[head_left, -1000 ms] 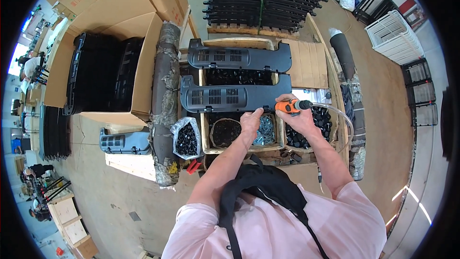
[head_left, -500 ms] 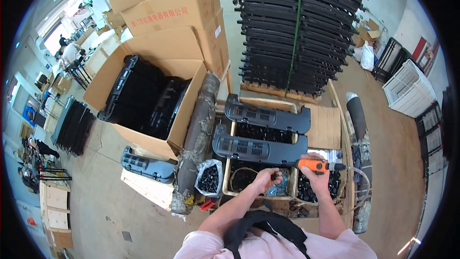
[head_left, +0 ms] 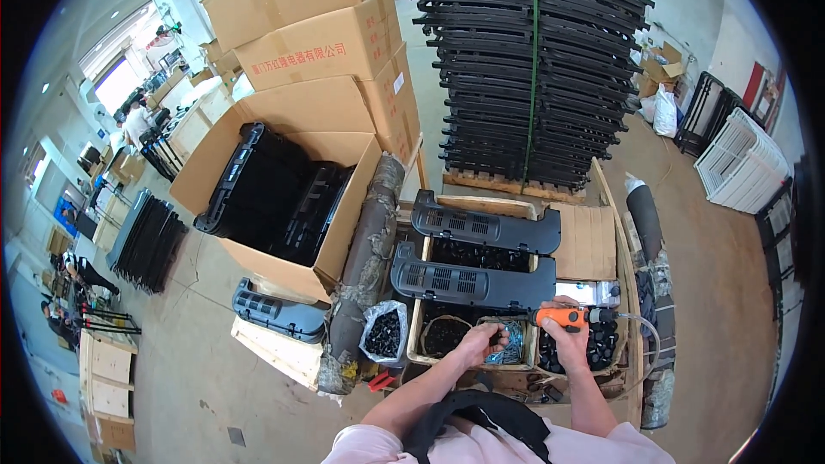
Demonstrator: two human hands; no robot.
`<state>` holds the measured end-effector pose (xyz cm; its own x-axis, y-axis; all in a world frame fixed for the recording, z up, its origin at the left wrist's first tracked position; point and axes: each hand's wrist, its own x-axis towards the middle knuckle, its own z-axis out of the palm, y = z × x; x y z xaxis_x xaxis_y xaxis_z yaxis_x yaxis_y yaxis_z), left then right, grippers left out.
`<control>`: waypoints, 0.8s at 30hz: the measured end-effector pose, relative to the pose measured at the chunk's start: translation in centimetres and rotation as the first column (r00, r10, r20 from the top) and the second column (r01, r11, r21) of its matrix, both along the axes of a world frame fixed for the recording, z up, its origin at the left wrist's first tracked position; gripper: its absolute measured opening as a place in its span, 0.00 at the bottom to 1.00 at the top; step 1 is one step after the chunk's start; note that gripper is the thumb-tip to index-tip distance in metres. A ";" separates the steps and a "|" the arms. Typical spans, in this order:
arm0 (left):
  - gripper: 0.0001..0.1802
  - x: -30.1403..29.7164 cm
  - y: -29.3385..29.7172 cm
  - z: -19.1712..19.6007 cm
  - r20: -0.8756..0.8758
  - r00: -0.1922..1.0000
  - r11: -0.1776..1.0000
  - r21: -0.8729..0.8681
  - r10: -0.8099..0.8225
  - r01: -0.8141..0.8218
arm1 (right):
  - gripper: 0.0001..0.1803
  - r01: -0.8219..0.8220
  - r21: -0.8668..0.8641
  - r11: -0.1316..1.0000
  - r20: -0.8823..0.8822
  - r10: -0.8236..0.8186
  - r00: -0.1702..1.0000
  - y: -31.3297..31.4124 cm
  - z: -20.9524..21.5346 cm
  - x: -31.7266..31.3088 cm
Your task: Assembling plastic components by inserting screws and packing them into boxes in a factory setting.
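My right hand [head_left: 569, 342] is wrapped round an orange air screwdriver [head_left: 560, 319], whose black nose points left toward the end of the nearer dark grey vented plastic panel [head_left: 481, 285]. A pale hose [head_left: 655, 339] runs from its right end. My left hand [head_left: 483, 344] is closed with its fingertips pinched together, beside a compartment of silvery screws [head_left: 514, 345]. Whatever is between those fingers is too small to make out. A second dark grey vented panel [head_left: 490, 223] lies behind the first, both resting across a wooden parts box [head_left: 421, 326].
Loose black parts [head_left: 593, 348] fill a bin at right; a clear bag of black pieces [head_left: 384, 331] stands at left. Beyond are a wrapped roll [head_left: 369, 223], an open carton [head_left: 249, 245] of black parts and a strapped black stack [head_left: 533, 77]. Co-workers [head_left: 137, 120] are far left.
The whole view has shifted, so the scene sits slightly lower and further right. Both hands keep nearly the same places over the box, the screwdriver still in the right one.
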<state>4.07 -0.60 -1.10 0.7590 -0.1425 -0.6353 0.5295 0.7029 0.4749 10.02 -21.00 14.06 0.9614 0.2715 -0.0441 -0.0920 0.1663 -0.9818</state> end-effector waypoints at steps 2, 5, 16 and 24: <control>0.13 -0.2 0.0 0.7 0.007 1.000 1.000 -0.028 0.005 -0.005 | 0.31 0.015 -0.031 0.999 -0.019 -0.016 1.000 0.0 0.6 -0.3; 0.12 -0.8 -0.2 0.5 0.042 0.999 0.998 -0.056 0.029 -0.027 | 0.31 0.010 -0.021 1.000 0.001 -0.010 1.000 -0.1 0.3 -0.4; 0.09 -0.7 -0.1 -0.2 0.087 0.996 0.999 -0.041 0.030 -0.026 | 0.31 -0.001 -0.039 0.999 0.007 0.001 1.000 0.6 0.0 -0.5; 0.14 -1.0 -0.8 0.7 0.018 0.997 0.990 -0.121 0.076 -0.073 | 0.31 -0.011 -0.058 0.998 0.012 0.012 1.000 0.4 -0.3 -1.2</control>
